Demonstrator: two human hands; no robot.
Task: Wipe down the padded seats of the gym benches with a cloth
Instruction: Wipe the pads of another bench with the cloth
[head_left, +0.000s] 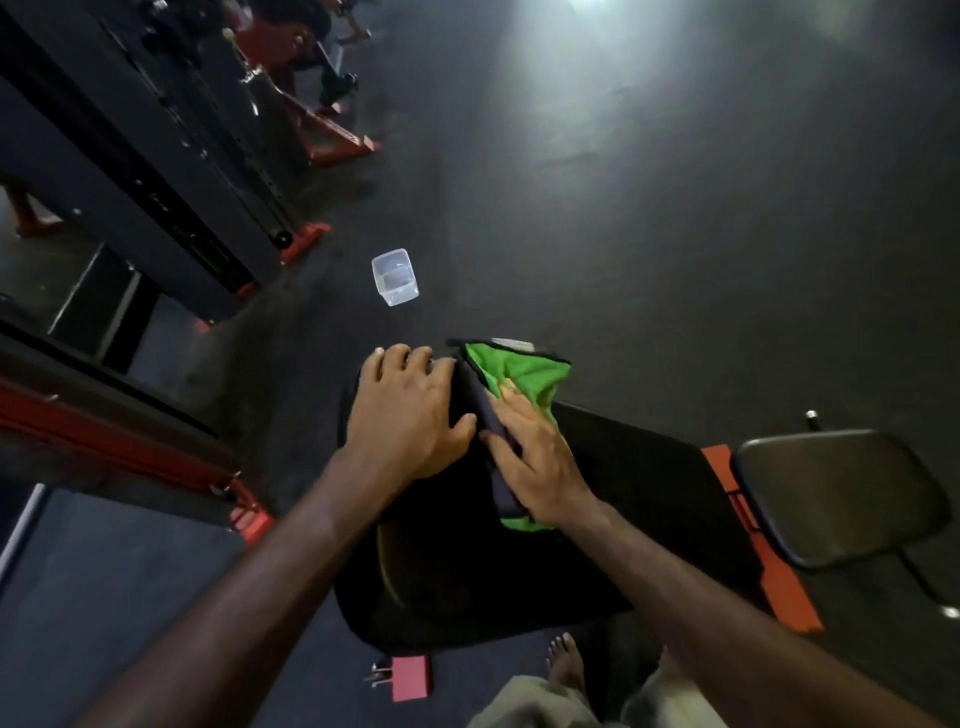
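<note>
Mid-wipe — right hand (535, 457) fingers flat on green cloth (524, 379), left hand (410, 410) spread bracing padded surface (623, 467); second seat (836, 499) seemingly untouched.

One view only, from a camera worn on the person's head. It looks steeply down and forward, with wide-angle bending at the edges. Both forearms enter from the bottom edge; the left hand (408, 410) and right hand (535, 457) sit close to the lens, near frame centre, over the black padded seat (623, 519). The dark floor (675, 234) fills the upper frame, farther off.
</note>
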